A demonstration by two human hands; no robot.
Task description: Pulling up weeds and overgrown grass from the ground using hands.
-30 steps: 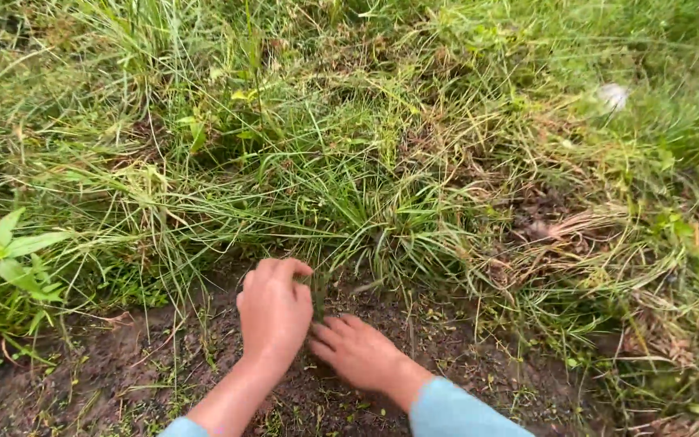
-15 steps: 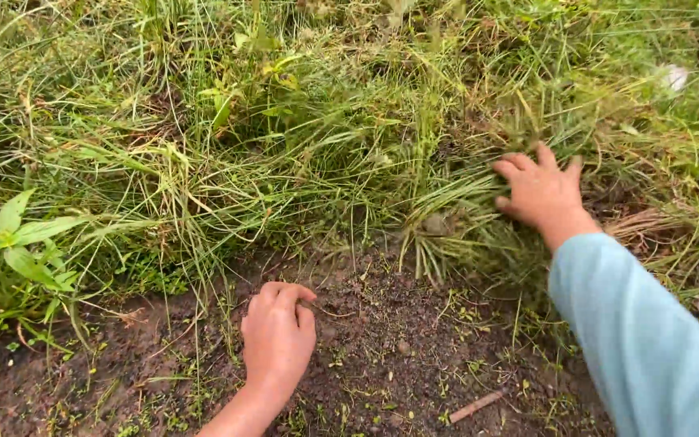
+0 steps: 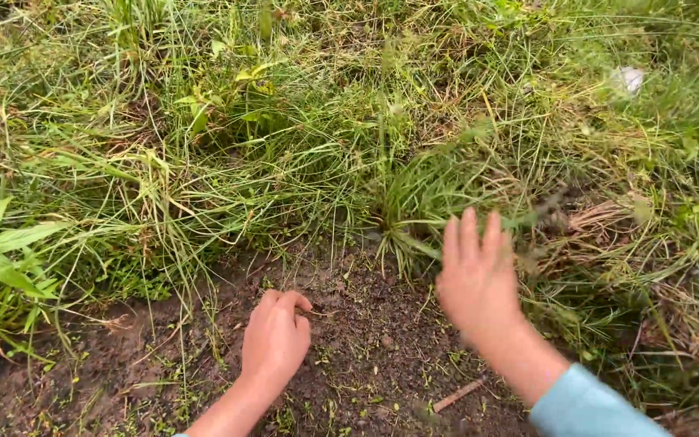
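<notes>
Head view: my left hand [image 3: 275, 338] rests knuckles-up on the bare soil patch [image 3: 357, 356], fingers curled under with the tips pressed to the dirt; I cannot tell whether anything is pinched beneath them. My right hand [image 3: 476, 279] is spread, fingers straight and together, raised just above the ground and blurred; it holds nothing. It hovers just beside the grass clump [image 3: 418, 206] at the far edge of the soil, whose base sits rooted where dirt meets turf, slightly left of the fingertips.

Progress, as I judge it: the near strip of ground is largely stripped to dark earth, with only scattered small green sprigs and loose blades left on it. The clump is not pulled, and the dense grass beyond it is untouched, so most of the growth remains.

Surroundings: outdoors, daylight. A short brown stick [image 3: 456, 396] lies on the soil near my right wrist. A broad-leaved weed [image 3: 0, 247] stands at the left edge. Dry, straw-coloured stalks [image 3: 608, 218] lie flattened to the right, and a small pale object [image 3: 628, 78], too blurred to identify, sits far right in the grass.
</notes>
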